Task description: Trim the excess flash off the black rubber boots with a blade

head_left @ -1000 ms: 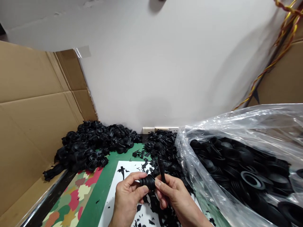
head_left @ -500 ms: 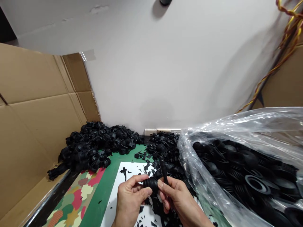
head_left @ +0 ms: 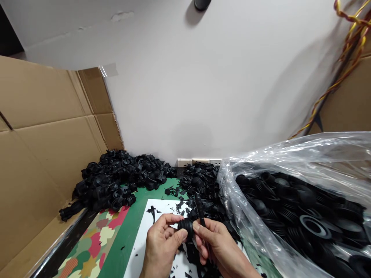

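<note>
The left hand pinches a black ribbed rubber boot between thumb and fingertips, just above the white sheet. The right hand closes on a thin black tool, likely a trimming knife, though its tip is hard to make out against the dark rubber; its thumb presses on the boot's right end. This looks like the trimming step, with flash being cut off one boot at the sheet.

Black scraps litter the sheet and pile up behind it. A heap of boots lies to the left by the cardboard, and a clear bag full of more sits to the right. The next move likely calls for turning the boot in the left fingers while the tool's edge stays clear of the thumb.
</note>
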`<action>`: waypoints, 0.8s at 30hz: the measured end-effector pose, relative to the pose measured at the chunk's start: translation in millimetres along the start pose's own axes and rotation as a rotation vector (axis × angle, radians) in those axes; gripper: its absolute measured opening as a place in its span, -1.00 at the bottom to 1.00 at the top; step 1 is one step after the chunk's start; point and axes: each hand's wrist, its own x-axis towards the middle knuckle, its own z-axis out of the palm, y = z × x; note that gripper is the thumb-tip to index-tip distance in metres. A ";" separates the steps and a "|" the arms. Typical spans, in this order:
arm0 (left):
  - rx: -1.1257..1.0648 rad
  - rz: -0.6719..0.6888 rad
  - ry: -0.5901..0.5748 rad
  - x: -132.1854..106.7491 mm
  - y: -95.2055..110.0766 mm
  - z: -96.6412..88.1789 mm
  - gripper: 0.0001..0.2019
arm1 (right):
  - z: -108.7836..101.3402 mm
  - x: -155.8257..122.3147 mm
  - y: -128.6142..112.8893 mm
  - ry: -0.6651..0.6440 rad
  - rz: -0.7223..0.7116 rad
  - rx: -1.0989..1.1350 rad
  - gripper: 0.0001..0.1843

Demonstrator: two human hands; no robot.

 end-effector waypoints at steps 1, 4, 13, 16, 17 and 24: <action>-0.001 -0.001 -0.005 -0.1 -1.1 0.0 -0.78 | -0.1 0.4 0.4 0.001 0.002 0.004 -0.57; 0.003 0.010 -0.001 0.2 -4.3 -0.1 -0.78 | -0.3 1.5 1.7 0.015 0.012 0.001 -0.58; 0.063 0.104 0.068 -1.6 -4.1 0.1 -0.82 | -0.1 3.1 7.9 0.020 -0.004 -0.021 -0.58; 0.067 0.117 0.073 -1.0 -2.9 -0.2 -0.83 | -0.3 3.4 8.1 0.021 -0.005 -0.027 -0.58; 0.069 0.122 0.070 -0.6 -3.0 -0.3 -0.83 | -0.2 3.3 7.8 0.022 -0.005 -0.028 -0.58; 0.079 0.211 0.088 -0.7 -2.0 1.2 -0.91 | 4.6 1.8 5.8 0.045 -0.010 -0.046 -0.56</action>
